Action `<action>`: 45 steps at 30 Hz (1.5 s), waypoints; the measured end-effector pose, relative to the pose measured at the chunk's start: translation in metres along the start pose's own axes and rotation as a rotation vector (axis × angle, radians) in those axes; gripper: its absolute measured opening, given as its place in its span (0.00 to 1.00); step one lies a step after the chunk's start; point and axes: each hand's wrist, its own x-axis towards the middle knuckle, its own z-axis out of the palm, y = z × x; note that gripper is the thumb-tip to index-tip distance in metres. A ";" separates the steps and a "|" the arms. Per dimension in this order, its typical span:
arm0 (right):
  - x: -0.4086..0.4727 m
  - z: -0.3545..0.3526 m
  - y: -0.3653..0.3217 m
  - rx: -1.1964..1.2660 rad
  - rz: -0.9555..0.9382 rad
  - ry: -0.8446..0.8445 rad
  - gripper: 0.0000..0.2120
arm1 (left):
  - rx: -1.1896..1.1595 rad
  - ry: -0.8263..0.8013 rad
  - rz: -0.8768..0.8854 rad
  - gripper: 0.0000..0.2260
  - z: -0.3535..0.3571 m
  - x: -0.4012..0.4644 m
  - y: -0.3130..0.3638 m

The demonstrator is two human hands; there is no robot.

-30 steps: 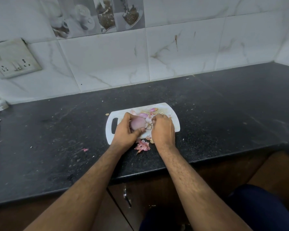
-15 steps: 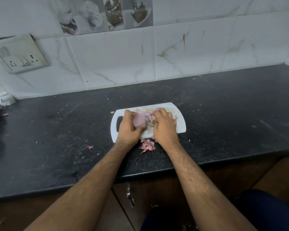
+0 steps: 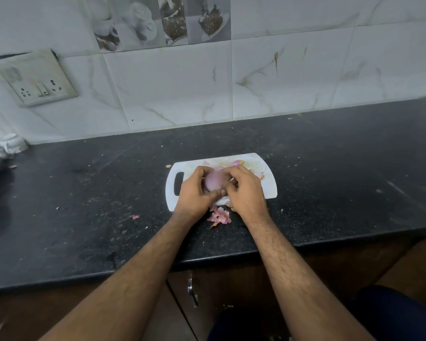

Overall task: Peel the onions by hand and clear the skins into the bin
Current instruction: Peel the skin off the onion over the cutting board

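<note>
Onion (image 3: 213,182) clasped between left hand (image 3: 194,193) and right hand (image 3: 246,190), above the cutting board (image 3: 268,190). Both equally near. Long axis not clear.

Black countertop (image 3: 330,173), white cutting board (image 3: 268,190), pink onion skins (image 3: 219,216) beside it

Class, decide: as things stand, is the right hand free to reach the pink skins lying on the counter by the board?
Probably not yet: the right hand and left hand both grip the onion. The skins themselves lie uncovered.

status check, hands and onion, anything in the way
Left hand and right hand both on onion over cutting board. Loose skins on counter. No bin visible.
</note>
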 end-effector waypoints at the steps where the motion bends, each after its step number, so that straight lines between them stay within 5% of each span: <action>1: 0.001 0.000 0.000 0.006 0.003 0.013 0.06 | -0.003 -0.007 0.004 0.22 0.000 0.000 0.000; 8: -0.001 -0.002 0.001 -0.023 0.008 0.081 0.05 | -0.016 -0.025 0.010 0.23 0.000 -0.005 0.009; 18: -0.003 0.006 -0.004 -0.511 -0.248 0.011 0.11 | -0.054 -0.023 -0.028 0.31 -0.001 -0.005 0.006; 22: -0.004 0.001 -0.004 -0.379 -0.267 -0.066 0.11 | -0.082 0.056 -0.032 0.30 -0.003 -0.003 0.005; 27: 0.001 -0.004 0.002 -0.024 0.037 0.146 0.08 | 0.019 0.058 0.045 0.23 -0.001 -0.004 0.010; 32: -0.002 0.002 0.003 -0.166 -0.046 -0.189 0.27 | 0.042 0.060 0.055 0.19 -0.001 -0.004 0.009; 45: -0.002 -0.001 0.006 -0.049 -0.045 -0.025 0.25 | -0.105 0.094 -0.036 0.05 -0.004 -0.008 0.009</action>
